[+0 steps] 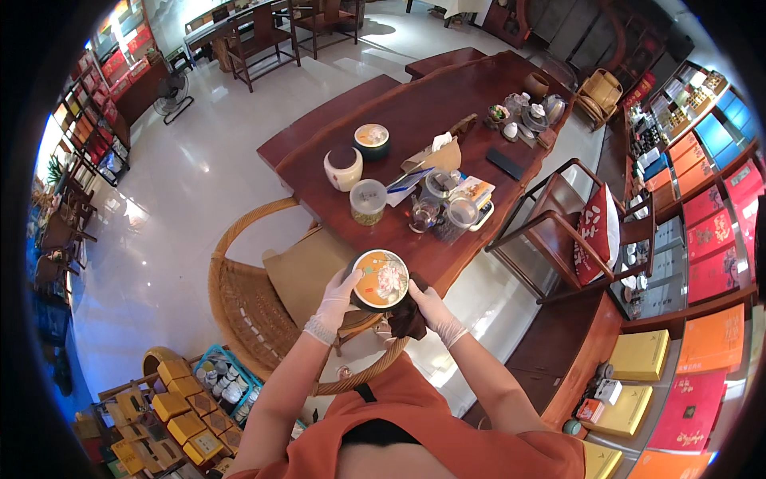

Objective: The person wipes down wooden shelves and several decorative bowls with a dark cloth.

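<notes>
Between my gloved hands is a round dark-green jar, its lid point(380, 278) orange with a white rim and a painted pale flower. My left hand point(336, 302) grips the jar's left side. My right hand point(435, 311) holds a dark brown cloth point(409, 320) against the right side. The jar is above a rattan armchair point(257, 299) with a tan seat cushion point(305, 266), close to the near end of the wooden table point(335, 230). On the table stand a similar green jar point(371, 142), a cream jar with a dark lid point(343, 169) and a clear plastic canister point(368, 202).
A glass pitcher point(423, 215), clear containers point(458, 218), papers point(413, 182) and a black phone-like slab point(504, 164) lie on the table. A wooden armchair point(553, 221) with a red cushion is at right. Stacked yellow boxes point(185, 428) and a blue basket point(230, 377) stand lower left.
</notes>
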`<state>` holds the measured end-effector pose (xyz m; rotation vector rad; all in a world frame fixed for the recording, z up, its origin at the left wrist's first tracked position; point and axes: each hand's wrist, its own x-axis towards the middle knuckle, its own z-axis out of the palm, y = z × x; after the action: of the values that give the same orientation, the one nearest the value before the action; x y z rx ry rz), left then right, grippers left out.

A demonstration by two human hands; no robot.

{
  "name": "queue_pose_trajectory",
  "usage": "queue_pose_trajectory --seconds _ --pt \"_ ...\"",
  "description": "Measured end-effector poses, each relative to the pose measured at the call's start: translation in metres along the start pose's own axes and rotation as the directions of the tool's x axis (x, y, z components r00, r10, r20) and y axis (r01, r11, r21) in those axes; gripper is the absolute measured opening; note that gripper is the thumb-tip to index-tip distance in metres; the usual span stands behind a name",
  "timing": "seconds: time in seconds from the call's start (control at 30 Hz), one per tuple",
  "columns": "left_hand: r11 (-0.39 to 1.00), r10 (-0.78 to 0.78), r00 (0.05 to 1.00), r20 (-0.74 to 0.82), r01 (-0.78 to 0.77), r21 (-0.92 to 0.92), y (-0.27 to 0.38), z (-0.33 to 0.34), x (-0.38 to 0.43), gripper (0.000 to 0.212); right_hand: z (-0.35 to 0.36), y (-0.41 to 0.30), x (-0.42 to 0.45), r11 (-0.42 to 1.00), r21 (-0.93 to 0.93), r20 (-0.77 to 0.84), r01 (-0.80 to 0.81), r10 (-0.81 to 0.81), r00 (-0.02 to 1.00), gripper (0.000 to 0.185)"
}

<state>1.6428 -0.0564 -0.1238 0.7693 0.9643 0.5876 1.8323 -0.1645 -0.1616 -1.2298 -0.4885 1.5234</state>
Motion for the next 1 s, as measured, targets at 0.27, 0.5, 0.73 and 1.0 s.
queue_pose_trajectory --seconds 0.27,0.5,0.73,1.0 --pt "0.987 -0.153 0.979 -0.133 0.157 0.022 -0.040 0.027 0.129 0.056 -0.079 -0.010 0.089 0.940 0.030 -0.017 -0.341 0.342 0.940 0.060" --pt "0.952 -0.197 0.960 -0.197 0.235 0.195 -0.031 0.029 0.157 0.067 -0.099 -0.026 0.120 0.940 -0.050 0.051 -0.338 0.341 0.939 0.053" --pt "0.975 -0.144 0.970 -0.194 0.172 0.137 -0.038 0.030 0.171 0.067 -0.106 -0.020 0.132 0.953 -0.158 -0.085 -0.260 0.249 0.965 0.045" --pt "0.815 0.430 0.811 -0.397 -0.160 0.557 -0.070 0.019 0.147 0.054 -0.063 -0.033 0.074 0.894 0.068 -0.039 -0.443 0.446 0.894 0.024"
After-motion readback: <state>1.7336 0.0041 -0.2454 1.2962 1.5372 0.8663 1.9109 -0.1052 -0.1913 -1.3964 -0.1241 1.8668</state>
